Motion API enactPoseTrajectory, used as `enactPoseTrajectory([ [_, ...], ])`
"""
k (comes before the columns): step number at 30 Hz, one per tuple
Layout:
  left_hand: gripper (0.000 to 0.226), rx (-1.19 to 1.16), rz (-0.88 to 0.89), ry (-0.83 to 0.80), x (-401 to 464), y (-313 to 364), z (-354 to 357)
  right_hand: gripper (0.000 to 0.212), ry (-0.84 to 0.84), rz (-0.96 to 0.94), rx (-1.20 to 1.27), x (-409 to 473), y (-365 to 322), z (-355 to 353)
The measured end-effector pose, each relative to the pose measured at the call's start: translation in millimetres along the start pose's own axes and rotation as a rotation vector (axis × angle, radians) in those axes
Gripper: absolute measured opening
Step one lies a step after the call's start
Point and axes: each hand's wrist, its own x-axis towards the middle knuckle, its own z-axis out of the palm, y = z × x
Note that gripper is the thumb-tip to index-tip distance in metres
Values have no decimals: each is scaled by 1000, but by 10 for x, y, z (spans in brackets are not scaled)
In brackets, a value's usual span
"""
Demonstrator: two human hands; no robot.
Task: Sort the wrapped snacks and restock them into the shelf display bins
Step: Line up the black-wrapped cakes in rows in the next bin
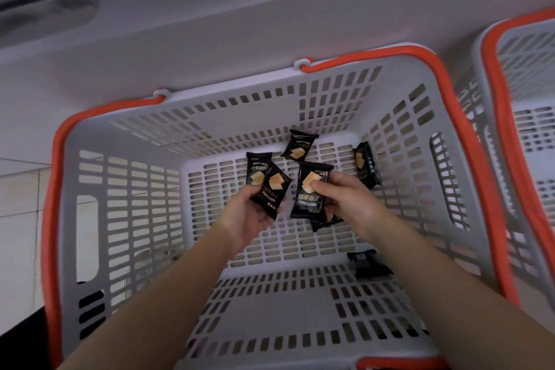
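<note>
Both my arms reach down into a grey slotted basket (pixel 120 189) with an orange rim. My left hand (pixel 249 213) holds a black snack packet (pixel 271 192) printed with a golden cracker, and a second black packet (pixel 256 167) sits just behind it. My right hand (pixel 342 195) pinches another black packet (pixel 309 192), thumb on its front. More black packets lie loose on the basket floor: one at the back (pixel 298 149), one leaning on the right wall (pixel 366 164), one under my right hand (pixel 326 221), and a dark one near the front right (pixel 368 264).
A second grey basket (pixel 492 75) with an orange rim stands close on the right. A pale ledge (pixel 210 39) runs behind the baskets. Tiled floor (pixel 21 189) shows at the left.
</note>
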Motion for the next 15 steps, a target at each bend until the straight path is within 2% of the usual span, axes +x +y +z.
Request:
enactPoseTrajectory([
  [3,23,118,24,7,47,-15,87,14,-19,3,51,10,79,28],
  [8,42,188,154,-69,65,-105,185,15,-4,47,134,30,167,76],
  [10,33,274,189,-23,65,-115,197,17,9,48,129,53,186,64],
  [11,30,344,186,29,67,-112,204,19,20,39,65,62,201,57],
  [13,34,557,176,136,83,-113,209,32,89,-64,-329,81,229,34],
  [15,35,835,215,167,90,-112,207,65,143,-249,-791,112,254,-9],
])
